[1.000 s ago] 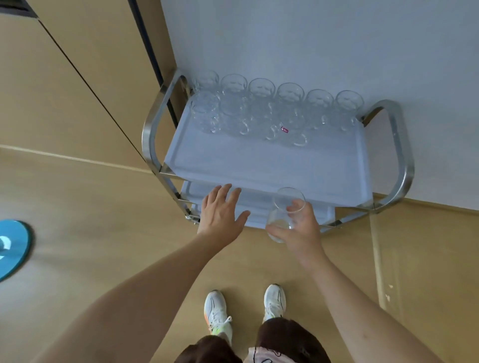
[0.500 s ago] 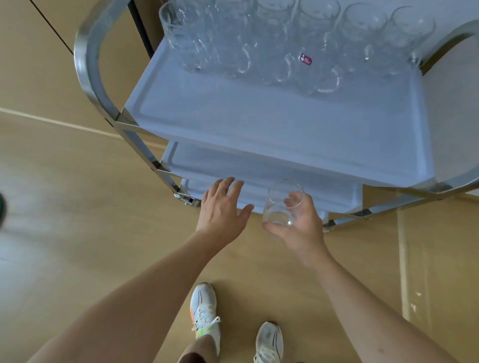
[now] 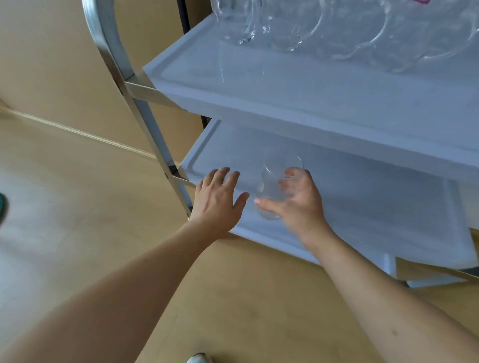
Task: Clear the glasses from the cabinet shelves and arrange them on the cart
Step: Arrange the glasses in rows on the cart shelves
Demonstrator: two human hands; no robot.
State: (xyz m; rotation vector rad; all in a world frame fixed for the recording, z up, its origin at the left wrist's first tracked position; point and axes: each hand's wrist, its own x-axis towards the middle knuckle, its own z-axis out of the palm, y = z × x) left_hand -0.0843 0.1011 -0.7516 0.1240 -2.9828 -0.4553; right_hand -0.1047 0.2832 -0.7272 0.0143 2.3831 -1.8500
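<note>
A: How much of the glasses on the cart's top tray [image 3: 298,85] can you make out?
B: Only their bases and handles [image 3: 290,23]; the picture's upper edge cuts off the rest, so I can't count them. A pink scrap [image 3: 421,1] at that edge is too cropped to identify.
A: And the glass [image 3: 278,189] over the middle tray [image 3: 363,197]?
B: Motion-blurred, and the right hand [image 3: 298,204] covers its near side; whether its base touches the tray I can't tell.
A: Below that tray?
B: The bottom tray [image 3: 391,267] shows just a corner. A white shoe [image 3: 198,358] is cut by the lower edge.
</note>
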